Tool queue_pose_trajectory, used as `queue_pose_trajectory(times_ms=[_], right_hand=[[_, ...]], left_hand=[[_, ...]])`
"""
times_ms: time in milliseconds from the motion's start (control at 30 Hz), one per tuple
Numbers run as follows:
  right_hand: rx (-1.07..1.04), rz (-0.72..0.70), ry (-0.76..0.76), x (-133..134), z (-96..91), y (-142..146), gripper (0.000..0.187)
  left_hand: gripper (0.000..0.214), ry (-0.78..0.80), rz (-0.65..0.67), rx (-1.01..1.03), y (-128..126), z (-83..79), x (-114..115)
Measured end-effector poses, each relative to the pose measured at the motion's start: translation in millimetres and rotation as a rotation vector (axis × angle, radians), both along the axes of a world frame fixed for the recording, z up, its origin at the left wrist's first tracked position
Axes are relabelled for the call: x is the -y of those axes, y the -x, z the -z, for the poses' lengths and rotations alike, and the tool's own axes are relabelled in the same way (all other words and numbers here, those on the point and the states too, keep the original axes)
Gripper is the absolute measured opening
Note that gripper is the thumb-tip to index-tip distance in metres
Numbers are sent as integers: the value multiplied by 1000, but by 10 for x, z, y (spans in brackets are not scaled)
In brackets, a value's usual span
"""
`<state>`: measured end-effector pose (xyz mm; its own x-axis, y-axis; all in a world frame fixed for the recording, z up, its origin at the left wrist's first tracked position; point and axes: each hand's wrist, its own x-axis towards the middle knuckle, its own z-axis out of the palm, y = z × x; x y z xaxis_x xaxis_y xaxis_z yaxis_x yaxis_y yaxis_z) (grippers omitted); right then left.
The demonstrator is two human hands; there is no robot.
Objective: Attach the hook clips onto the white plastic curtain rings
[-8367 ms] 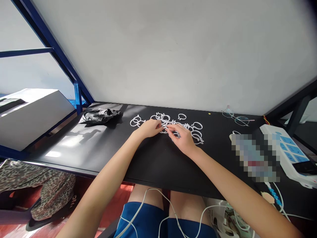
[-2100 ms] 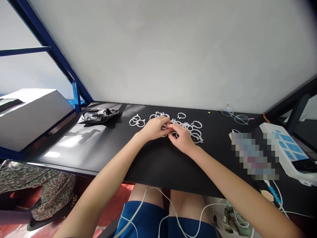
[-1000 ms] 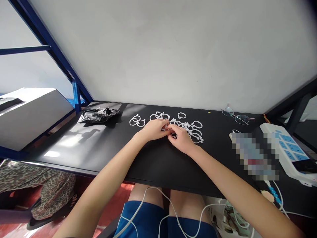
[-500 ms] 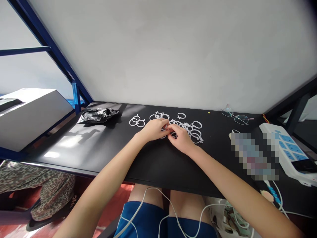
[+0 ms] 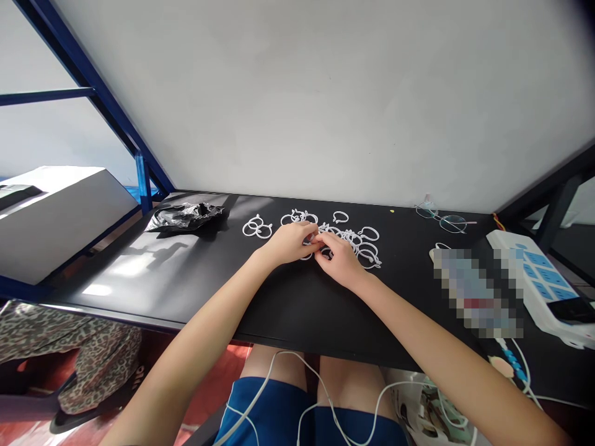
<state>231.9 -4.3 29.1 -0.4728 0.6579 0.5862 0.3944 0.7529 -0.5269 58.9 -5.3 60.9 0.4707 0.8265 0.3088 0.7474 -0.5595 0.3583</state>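
A scatter of white plastic rings (image 5: 367, 243) lies on the black table (image 5: 186, 272), near the wall. My left hand (image 5: 288, 241) and my right hand (image 5: 338, 259) meet over the middle of the pile, fingertips together. Both are pinched on a white ring (image 5: 316, 243) held between them, mostly hidden by the fingers. A small linked group of rings (image 5: 256, 228) lies apart to the left of my left hand.
A crumpled black plastic bag (image 5: 186, 217) lies at the back left. Eyeglasses (image 5: 441, 218) rest at the back right. A white and blue power strip (image 5: 542, 279) and cables sit at the right edge. A grey box (image 5: 51, 210) stands off the table's left side.
Both hands stay together over the pile, with only small finger movements. Since 8.4 s ago the hands have closed in on each other and shifted slightly right.
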Motion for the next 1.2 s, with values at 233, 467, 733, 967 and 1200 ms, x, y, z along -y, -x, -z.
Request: queue_pose_trajectory(times_ms=[233, 467, 733, 967, 1200], right_hand=[[2, 2, 13, 1, 9, -5, 23], [-5, 14, 37, 1, 21, -4, 26], [-2, 11, 51, -12, 28, -4, 25], [-1, 1, 64, -2, 26, -13, 26], [10, -1, 80, 5, 18, -17, 27]], left_hand=[[19, -15, 7, 31, 6, 5, 0], [24, -6, -5, 32, 7, 5, -3], [25, 6, -8, 26, 6, 1, -2], [25, -1, -8, 14, 7, -2, -1], [24, 4, -5, 7, 7, -10, 8]])
